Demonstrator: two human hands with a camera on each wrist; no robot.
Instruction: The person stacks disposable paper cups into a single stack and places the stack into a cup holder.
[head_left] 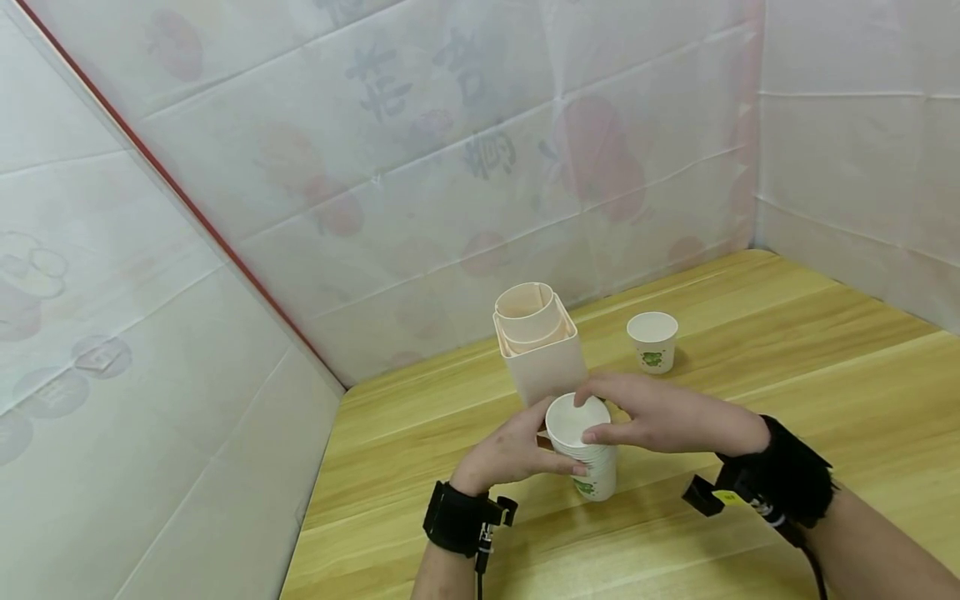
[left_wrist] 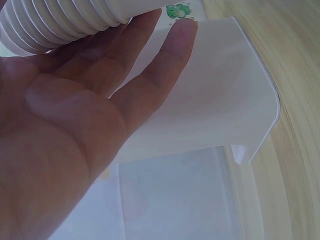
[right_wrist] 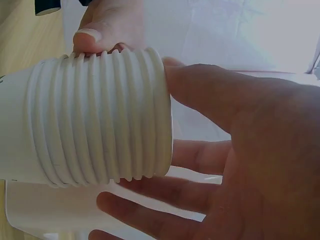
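Note:
A stack of white paper cups (head_left: 592, 467) with a green printed picture stands upright over the table, its mouth facing up. My left hand (head_left: 510, 450) grips the stack from the left, thumb on the near side. At the top, my right hand (head_left: 660, 412) holds the rim of the uppermost paper cup (head_left: 573, 417) between thumb and fingers. The right wrist view shows the stacked rims (right_wrist: 100, 117) close together, with the right thumb (right_wrist: 195, 82) at the top rim. In the left wrist view, left fingers (left_wrist: 155, 82) lie along the stack's side.
Just behind the stack stands a square off-white container (head_left: 547, 367) with a round cylinder (head_left: 528, 312) inside it. A single paper cup (head_left: 652, 342) stands upright on the wooden table (head_left: 795, 333) to the right. Sheet-covered walls (head_left: 450, 208) border the table.

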